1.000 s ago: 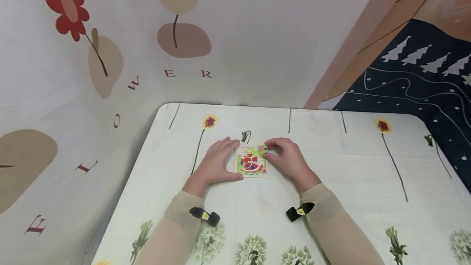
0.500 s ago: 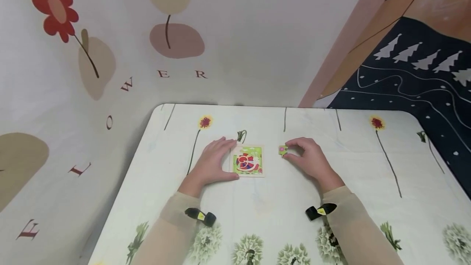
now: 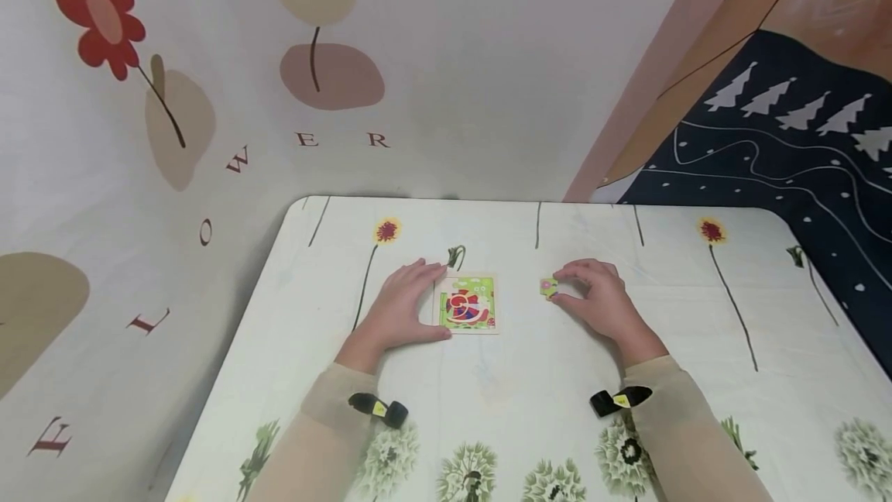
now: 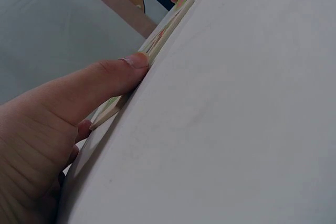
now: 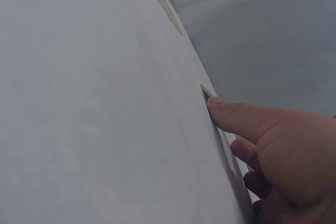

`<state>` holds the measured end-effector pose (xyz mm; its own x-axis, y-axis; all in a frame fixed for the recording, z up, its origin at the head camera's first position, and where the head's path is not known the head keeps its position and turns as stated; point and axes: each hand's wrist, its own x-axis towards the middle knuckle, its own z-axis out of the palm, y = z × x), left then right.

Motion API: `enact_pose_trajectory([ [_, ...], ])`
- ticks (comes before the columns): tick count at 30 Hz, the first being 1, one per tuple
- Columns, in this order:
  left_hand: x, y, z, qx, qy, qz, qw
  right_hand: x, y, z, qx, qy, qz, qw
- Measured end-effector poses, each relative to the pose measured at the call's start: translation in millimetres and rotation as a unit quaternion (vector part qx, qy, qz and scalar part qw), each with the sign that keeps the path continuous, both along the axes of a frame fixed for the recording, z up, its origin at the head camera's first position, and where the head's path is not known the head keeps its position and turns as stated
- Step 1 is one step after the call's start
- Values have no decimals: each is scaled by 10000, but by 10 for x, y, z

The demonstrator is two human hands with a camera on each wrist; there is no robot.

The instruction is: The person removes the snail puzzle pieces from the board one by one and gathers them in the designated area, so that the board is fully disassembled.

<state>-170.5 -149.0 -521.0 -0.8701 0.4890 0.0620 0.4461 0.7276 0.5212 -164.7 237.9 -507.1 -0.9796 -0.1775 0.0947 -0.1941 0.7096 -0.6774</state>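
A small square jigsaw puzzle board [image 3: 469, 307], with a pale wooden frame and a red snail picture on green, lies on the table. My left hand [image 3: 397, 310] grips it by the left side, thumb at the near edge and fingers at the far corner. Seen from the left wrist, the thumb [image 4: 105, 85] presses against the board's wooden edge [image 4: 170, 30]. To the right, apart from the board, my right hand [image 3: 601, 300] pinches a small green puzzle piece [image 3: 547, 288] with a pink flower. In the right wrist view only a thin edge of that piece [image 5: 205, 91] shows by the thumb.
The table [image 3: 516, 386] has a white cloth printed with flowers and stems. Behind it hangs a pale wall cloth [image 3: 481, 99] with flower prints and letters. At the right is a dark panel [image 3: 780, 138] with white trees. A black strapped camera [image 3: 379, 409] sits on each wrist.
My right hand has drawn the puzzle piece away from the board's upper right corner and moved it right. The left hand has kept its grip on the board.
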Motion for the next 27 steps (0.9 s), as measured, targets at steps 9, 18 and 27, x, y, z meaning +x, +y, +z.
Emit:
enact_pose_trajectory([
  [9,-3,4,-4,-14,45,-9,10000,-1,15,-17,30,-115,-25,9999],
  [18,14,7,26,21,66,-44,10000,-9,14,-18,69,-116,-9,9999],
  [27,21,-1,21,43,133,-81,9999,-1,-18,-17,-132,-66,-103,9998],
])
